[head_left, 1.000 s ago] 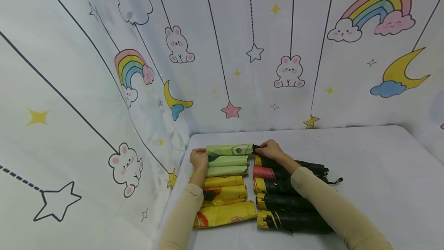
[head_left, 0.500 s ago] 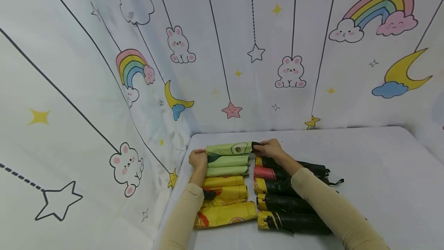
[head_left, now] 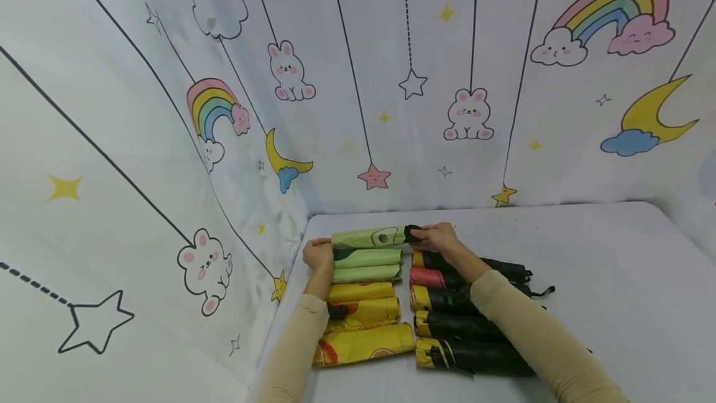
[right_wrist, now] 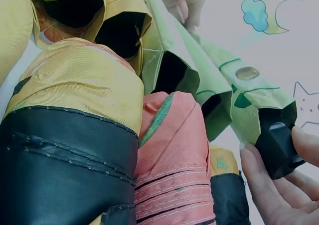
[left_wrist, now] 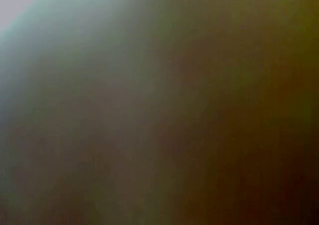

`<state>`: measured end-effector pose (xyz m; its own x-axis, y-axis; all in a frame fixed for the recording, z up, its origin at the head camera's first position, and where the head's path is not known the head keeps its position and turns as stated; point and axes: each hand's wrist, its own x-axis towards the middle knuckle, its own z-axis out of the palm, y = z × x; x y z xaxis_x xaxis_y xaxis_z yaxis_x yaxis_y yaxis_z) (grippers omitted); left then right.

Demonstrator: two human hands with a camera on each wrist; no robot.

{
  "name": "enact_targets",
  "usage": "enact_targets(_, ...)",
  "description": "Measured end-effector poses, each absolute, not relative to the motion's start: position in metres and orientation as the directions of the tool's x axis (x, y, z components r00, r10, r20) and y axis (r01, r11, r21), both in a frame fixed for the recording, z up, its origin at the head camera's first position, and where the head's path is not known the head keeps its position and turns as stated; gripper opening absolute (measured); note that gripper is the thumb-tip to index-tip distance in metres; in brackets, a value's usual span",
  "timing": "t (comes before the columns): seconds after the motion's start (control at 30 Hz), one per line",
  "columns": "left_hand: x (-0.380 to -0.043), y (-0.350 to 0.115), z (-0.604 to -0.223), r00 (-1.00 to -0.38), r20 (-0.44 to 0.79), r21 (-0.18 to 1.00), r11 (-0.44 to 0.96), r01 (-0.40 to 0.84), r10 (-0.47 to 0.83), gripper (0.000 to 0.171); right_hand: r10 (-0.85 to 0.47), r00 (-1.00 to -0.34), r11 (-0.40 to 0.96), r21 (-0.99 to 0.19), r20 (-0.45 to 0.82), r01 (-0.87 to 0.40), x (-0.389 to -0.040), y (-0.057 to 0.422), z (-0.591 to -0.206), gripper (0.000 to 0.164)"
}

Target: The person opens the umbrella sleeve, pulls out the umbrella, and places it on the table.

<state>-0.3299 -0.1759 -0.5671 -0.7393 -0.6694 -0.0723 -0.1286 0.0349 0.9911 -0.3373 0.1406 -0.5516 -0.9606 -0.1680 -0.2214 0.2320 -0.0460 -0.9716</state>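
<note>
A green avocado-print folded umbrella (head_left: 363, 239) lies at the far end of the left row. My left hand (head_left: 319, 255) holds its left end. At the other end, my right hand (head_left: 440, 238) pinches the black handle-like piece (right_wrist: 279, 150) between thumb and fingers, just outside the fabric's mouth. Two more green umbrellas (head_left: 371, 258) lie alongside, nearer to me. In the right wrist view, their mouths show dark insides, and my left hand appears at the top, by the far end. The left wrist view is too dark and blurred to read.
Several yellow orange-print umbrellas (head_left: 363, 344) lie nearer me on the left. A second row of black rolls (head_left: 475, 358) with yellow ends, one with a red end (head_left: 426, 277), lies beneath my right forearm. A patterned white curtain (head_left: 414, 142) stands behind the white table (head_left: 604, 278).
My right hand has shifted slightly at the far umbrella's right end, and more of the black end shows. My left hand stays at the left end with little movement.
</note>
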Motion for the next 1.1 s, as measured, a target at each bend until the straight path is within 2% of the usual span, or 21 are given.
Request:
enact_targets(0.7, -0.335, -0.175, -0.561, -0.718, -0.044, 0.994, 0.04, -0.099, -0.694, 0.016, -0.141, -0.962, -0.046, -0.97, -0.232, 0.24, -0.333, 0.15, -0.543, 0.077)
enact_targets(1.1, -0.335, -0.176, -0.555, -0.727, -0.088, 0.996, -0.085, -0.04, -0.681, 0.012, -0.173, -0.959, -0.081, -0.967, -0.225, 0.242, -0.329, 0.156, -0.542, 0.075)
